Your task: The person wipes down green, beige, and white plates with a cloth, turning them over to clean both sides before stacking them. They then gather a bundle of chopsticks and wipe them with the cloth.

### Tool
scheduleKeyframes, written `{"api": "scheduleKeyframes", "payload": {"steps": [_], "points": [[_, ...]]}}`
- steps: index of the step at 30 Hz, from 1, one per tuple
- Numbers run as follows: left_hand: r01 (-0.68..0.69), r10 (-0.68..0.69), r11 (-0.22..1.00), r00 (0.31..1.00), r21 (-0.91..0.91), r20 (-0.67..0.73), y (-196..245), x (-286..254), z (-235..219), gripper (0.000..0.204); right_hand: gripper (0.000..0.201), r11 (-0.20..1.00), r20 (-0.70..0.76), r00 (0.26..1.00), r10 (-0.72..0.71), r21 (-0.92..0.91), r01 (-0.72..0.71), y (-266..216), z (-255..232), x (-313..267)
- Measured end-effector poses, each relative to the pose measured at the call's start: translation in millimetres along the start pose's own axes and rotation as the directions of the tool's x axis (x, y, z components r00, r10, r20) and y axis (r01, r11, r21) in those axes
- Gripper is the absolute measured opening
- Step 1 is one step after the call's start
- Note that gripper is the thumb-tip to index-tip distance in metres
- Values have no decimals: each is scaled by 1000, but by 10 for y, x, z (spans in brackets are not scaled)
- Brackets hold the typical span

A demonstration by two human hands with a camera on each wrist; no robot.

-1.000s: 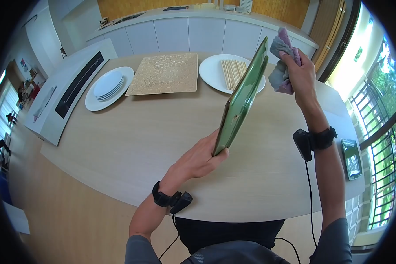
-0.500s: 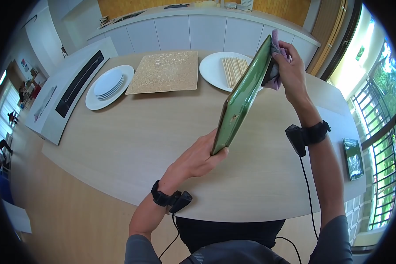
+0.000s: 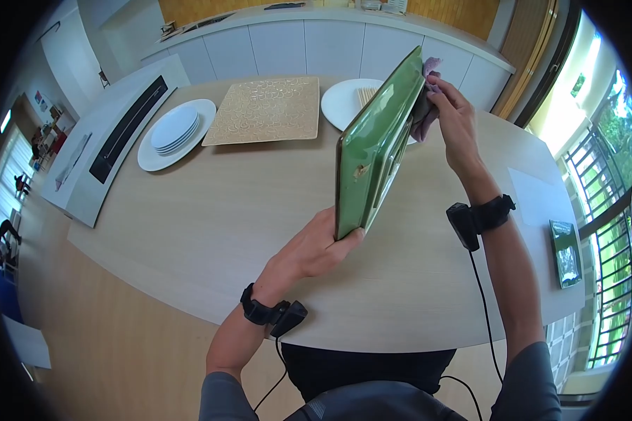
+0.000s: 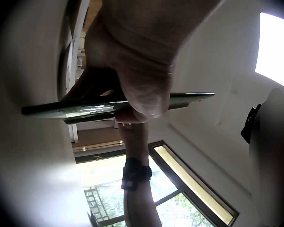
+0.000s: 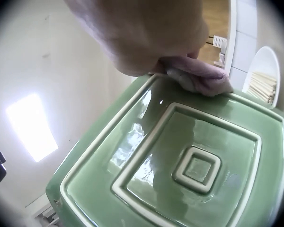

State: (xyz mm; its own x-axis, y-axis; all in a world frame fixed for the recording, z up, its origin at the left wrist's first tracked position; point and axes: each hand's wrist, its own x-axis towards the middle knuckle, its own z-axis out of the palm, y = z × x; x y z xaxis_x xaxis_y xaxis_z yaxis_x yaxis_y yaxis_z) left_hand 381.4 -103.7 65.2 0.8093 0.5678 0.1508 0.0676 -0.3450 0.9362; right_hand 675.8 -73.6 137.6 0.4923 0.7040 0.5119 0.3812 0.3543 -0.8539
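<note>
A square green glazed plate point(image 3: 376, 140) is held up on edge over the table, tilted. My left hand point(image 3: 316, 245) grips its near lower corner, thumb on one side and fingers behind. At the far upper edge, my right hand point(image 3: 458, 126) holds a bunched grey-and-purple cloth point(image 3: 421, 118) against the plate. The right wrist view shows the plate's underside with raised square ridges point(image 5: 199, 170) and the cloth point(image 5: 201, 78) folded over its rim. A small brown chip-like mark shows on the plate near my left hand.
Farther back are a large beige embossed square plate point(image 3: 267, 112), a white plate point(image 3: 147, 160) bearing a stack of small white plates point(image 3: 175, 126), and a white plate point(image 3: 336, 109) with chopsticks point(image 3: 364, 94). A small dark green dish point(image 3: 565, 254) lies at the right table edge.
The cloth in my right hand has come left from beside the plate onto its far edge. My left hand has turned the plate, so its ridged underside now shows.
</note>
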Motion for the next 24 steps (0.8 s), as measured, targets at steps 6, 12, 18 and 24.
{"api": "scheduleKeyframes", "payload": {"steps": [6, 12, 18, 24], "points": [[-13, 13, 1000, 1000, -11, -14, 10, 9, 19, 21, 52, 974, 222, 954, 201, 60, -219, 14, 29, -334], [-28, 28, 1000, 999, 1, -23, 22, 17, 32, 21, 61, 968, 215, 944, 250, -35, -248, 353, 14, -667], [-12, 12, 1000, 1000, 1, -23, 44, 15, 44, 23, 65, 960, 245, 931, 270, 2, -279, 520, -28, -910], [4, -4, 1000, 1000, 12, -18, 59, 26, 56, 22, 60, 942, 205, 931, 302, 86, -325, 405, 44, -1150]]}}
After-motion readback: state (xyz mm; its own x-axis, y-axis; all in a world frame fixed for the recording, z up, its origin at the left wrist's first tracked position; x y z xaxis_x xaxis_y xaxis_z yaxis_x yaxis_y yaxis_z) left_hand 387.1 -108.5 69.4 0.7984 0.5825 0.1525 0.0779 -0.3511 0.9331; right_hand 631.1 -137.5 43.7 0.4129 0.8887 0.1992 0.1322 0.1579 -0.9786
